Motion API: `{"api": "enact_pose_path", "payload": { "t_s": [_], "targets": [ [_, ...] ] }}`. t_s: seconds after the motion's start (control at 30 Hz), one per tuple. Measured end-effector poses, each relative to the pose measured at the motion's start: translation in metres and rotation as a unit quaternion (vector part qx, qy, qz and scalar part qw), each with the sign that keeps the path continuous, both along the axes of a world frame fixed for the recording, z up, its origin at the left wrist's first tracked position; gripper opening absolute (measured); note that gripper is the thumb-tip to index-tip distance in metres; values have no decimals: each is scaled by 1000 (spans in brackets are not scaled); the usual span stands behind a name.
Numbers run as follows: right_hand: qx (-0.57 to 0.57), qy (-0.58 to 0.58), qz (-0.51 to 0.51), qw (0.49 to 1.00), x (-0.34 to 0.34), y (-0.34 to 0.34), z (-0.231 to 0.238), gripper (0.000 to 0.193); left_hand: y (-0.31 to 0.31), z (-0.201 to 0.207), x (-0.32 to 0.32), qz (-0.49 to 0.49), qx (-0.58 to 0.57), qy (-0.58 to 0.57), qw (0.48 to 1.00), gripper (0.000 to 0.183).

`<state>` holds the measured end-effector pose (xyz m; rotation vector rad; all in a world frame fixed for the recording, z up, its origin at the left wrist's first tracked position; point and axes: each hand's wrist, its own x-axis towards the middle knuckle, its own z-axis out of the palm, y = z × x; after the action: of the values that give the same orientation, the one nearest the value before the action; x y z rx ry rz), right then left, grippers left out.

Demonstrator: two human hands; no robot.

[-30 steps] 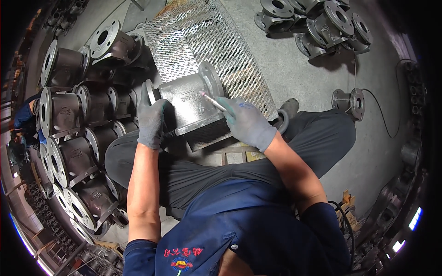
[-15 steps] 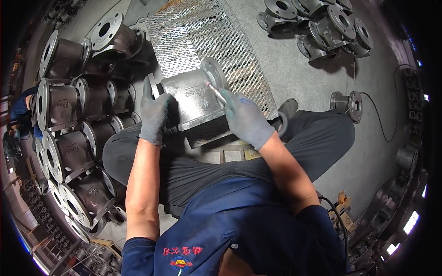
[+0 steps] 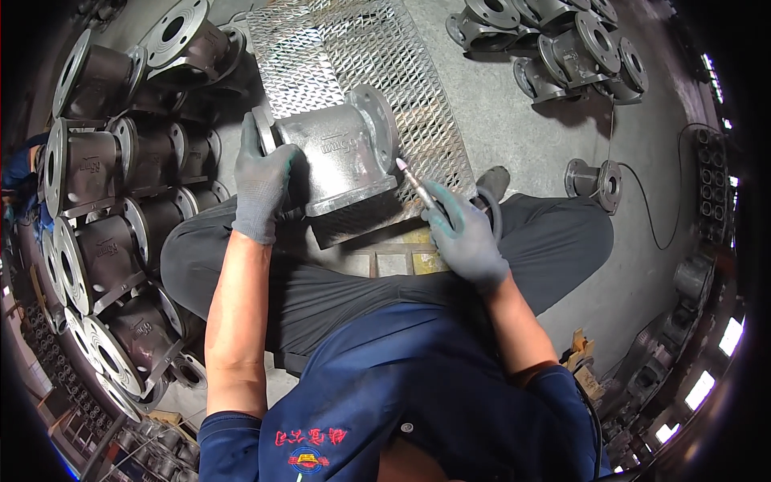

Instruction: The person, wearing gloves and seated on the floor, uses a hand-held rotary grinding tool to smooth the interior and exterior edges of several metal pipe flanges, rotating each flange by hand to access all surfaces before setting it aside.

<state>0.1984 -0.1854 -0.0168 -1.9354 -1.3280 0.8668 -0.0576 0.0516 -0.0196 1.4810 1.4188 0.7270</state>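
Floor [image 3: 482, 104]: grey, smooth; it bore most of what follows.

Stack [image 3: 88, 165]: flanged metal bodies, several rows high, at the left.

Mesh [image 3: 409, 64]: bright diamond-pattern panel, laid ahead of the person.

Cluster [image 3: 577, 56]: flanged bodies of like kind, heaped at the far right, well apart from the hands.

Legs [image 3: 554, 237]: dark trousers, folded either side of the work.

Casting [image 3: 333, 157]: one, grey metal, with round end flanges, a flat flange along the near side and raised marks on the body. It lay before the legs, over the near end of the mesh. A dark block [image 3: 353, 228] showed under its near edge; whether this bore the weight could not be told. Judged heavy and quite rigid, not fragile; the smooth barrel probably slippery to a glove, the flange rims the surer hold, best taken at both ends for lifting.

Left hand [image 3: 263, 177]: gloved, clasped over the left end flange, thumb on its inner side, fingers outside.

Right hand [image 3: 467, 239]: gloved, curled round a slim tool, clear of the casting.

Tool [image 3: 418, 190]: pen-like, metal, aimed at the right end flange.

Tip [image 3: 401, 164]: pink, just beside that flange; contact could not be told.
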Motion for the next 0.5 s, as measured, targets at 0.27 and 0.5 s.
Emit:
{"api": "enact_pose_path", "payload": {
  "t_s": [0.27,0.5],
  "targets": [
    [-11,-1,19,1000,-20,-22,4,52,4,-4,6,1,0,-3,1000,108],
    [46,-25,96,994,-36,-22,-5,52,-7,11,16,19,-22,-70,997,108]
  ]
}}
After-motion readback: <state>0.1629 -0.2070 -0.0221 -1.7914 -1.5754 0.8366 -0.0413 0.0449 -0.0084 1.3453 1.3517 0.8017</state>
